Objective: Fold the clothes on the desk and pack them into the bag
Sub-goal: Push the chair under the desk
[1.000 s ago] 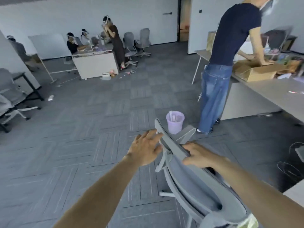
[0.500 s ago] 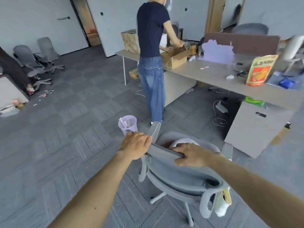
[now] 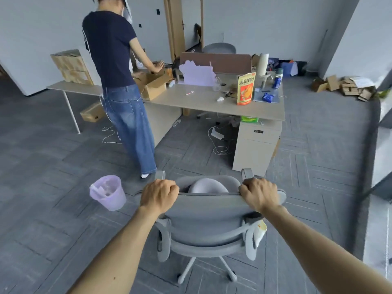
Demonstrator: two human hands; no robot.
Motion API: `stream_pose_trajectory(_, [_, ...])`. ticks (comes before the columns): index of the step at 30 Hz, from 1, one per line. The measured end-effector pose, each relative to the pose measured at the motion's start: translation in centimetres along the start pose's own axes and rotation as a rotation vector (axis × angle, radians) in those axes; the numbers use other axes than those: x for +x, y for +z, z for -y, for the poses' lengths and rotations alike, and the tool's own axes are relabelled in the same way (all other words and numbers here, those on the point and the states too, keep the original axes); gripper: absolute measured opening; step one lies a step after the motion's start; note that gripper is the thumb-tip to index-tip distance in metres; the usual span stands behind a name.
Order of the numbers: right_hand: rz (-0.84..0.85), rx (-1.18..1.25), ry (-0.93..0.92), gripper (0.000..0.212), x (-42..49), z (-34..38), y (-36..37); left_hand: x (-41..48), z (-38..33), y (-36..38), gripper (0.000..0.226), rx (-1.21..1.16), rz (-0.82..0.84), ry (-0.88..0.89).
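Head view: the left hand and right hand both curl tight round the top edge of the gray office chair. It has wheels, so it should roll easy. I can't see clothes on the desk ahead. Clothes are likely soft and light; grab the corners.

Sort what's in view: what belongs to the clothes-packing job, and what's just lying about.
Job in hand: left hand and right hand, both gripping the chair by its backrest; the desk ahead. No clothes or packing bag clearly show.
Lying about: purple bin, open cardboard box, orange snack packet, floor power strip, cardboard scraps by the wall.
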State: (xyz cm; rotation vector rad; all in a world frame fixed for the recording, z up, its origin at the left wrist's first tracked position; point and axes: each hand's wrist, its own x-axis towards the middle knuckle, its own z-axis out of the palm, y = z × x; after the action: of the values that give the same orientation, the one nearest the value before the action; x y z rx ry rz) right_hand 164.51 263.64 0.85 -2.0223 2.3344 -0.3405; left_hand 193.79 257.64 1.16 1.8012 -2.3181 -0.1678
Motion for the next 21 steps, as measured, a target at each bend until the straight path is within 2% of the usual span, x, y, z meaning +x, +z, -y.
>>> stream_pose_trajectory(10, [-0.055,0.122,0.083,0.049,11.7,-1.6,2.4,10.9,2.1,1.2,0.051,0.017,-0.148,-0.010])
stream_pose_trajectory(14, [-0.051,0.086,0.106,0.036,16.9,-1.2,3.2,16.7,3.0,1.4,0.043,0.012,-0.121,-0.010])
stream_pose_trajectory(21, [-0.060,0.109,0.091,0.046,27.7,-0.9,4.6,27.7,5.4,2.9,0.028,-0.033,-0.113,-0.009])
